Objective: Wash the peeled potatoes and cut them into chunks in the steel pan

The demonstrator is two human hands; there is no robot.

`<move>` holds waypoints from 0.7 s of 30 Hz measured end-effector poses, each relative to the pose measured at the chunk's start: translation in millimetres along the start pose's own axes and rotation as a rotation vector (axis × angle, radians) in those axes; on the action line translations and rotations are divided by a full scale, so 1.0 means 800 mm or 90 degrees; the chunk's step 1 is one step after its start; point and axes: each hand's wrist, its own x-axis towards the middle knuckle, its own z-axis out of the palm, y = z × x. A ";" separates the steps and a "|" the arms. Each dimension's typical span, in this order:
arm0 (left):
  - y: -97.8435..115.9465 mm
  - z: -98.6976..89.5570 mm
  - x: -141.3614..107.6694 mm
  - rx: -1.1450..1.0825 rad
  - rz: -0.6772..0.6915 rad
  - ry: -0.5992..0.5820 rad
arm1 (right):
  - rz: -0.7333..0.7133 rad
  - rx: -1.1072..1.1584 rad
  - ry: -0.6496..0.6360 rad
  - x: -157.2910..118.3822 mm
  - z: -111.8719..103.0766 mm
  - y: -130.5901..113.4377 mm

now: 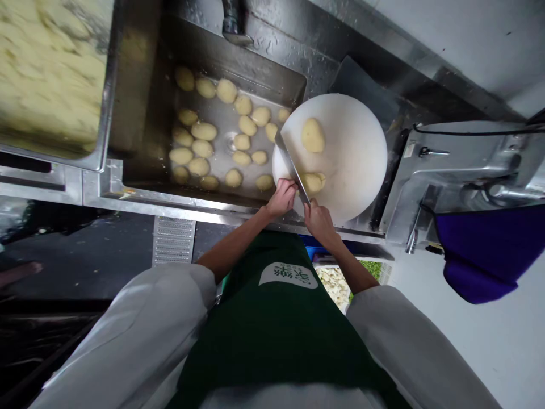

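My right hand (pixel 319 221) is wrapped around the handle of a kitchen knife (pixel 292 165), whose broad blade points away and to the left. The blade stands over the left part of a round white cutting board (pixel 353 170). To its right lies cut potato (pixel 313 182), the pieces close together. My left hand (pixel 283 197) is closed on the blade's other side, its fingers curled on a potato that they mostly hide. Farther back on the board rests a whole peeled potato (pixel 313 136).
The board sits beside a steel sink basin (pixel 145 113) holding many peeled potatoes (pixel 204 132). A faucet (pixel 235 25) hangs over its back edge. At left stands a metal tray (pixel 104 85) of pale slices in water. A purple cloth (pixel 489 250) hangs at right.
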 end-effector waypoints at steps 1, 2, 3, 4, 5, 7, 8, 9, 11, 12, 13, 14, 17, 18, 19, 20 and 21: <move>0.000 0.000 0.000 0.010 0.008 0.003 | 0.005 -0.001 -0.001 0.004 0.001 -0.001; -0.001 0.000 0.000 0.020 0.015 0.008 | 0.005 0.000 0.003 0.005 0.001 -0.002; -0.001 0.000 -0.001 0.028 0.020 0.014 | 0.000 0.003 0.009 0.005 0.000 -0.001; -0.001 0.000 -0.001 0.033 0.023 0.019 | -0.005 0.007 0.017 0.003 -0.001 0.000; -0.001 0.000 -0.001 0.035 0.023 0.023 | -0.010 0.012 0.027 -0.001 -0.003 0.001; 0.000 0.000 -0.002 0.031 0.016 0.027 | -0.022 0.021 0.046 -0.011 -0.006 0.004; 0.000 0.000 -0.002 0.025 0.015 0.028 | -0.026 0.026 0.051 -0.015 -0.008 0.005; 0.000 0.000 -0.001 0.019 0.016 0.027 | -0.030 0.029 0.053 -0.019 -0.009 0.004; 0.000 0.000 -0.001 0.009 0.021 0.025 | -0.031 0.033 0.049 -0.021 -0.010 0.002; 0.000 -0.001 0.000 0.005 0.021 0.023 | -0.027 0.032 0.046 -0.019 -0.010 -0.001; 0.001 -0.002 0.000 0.002 0.017 0.021 | -0.021 0.029 0.043 -0.016 -0.009 -0.003; 0.001 -0.003 0.000 -0.002 0.012 0.019 | -0.014 0.027 0.039 -0.011 -0.008 -0.005; 0.005 -0.013 -0.003 -0.016 -0.006 0.019 | 0.002 0.021 0.027 0.004 -0.001 -0.010; 0.006 -0.017 -0.005 -0.019 -0.016 0.023 | 0.002 0.021 0.026 0.008 0.001 -0.010; 0.007 -0.021 -0.007 -0.021 -0.025 0.027 | 0.000 0.022 0.029 0.011 0.004 -0.009; 0.008 -0.024 -0.009 -0.024 -0.033 0.030 | -0.003 0.024 0.034 0.013 0.006 -0.008; 0.009 -0.027 -0.011 -0.026 -0.041 0.030 | -0.005 0.025 0.038 0.014 0.007 -0.007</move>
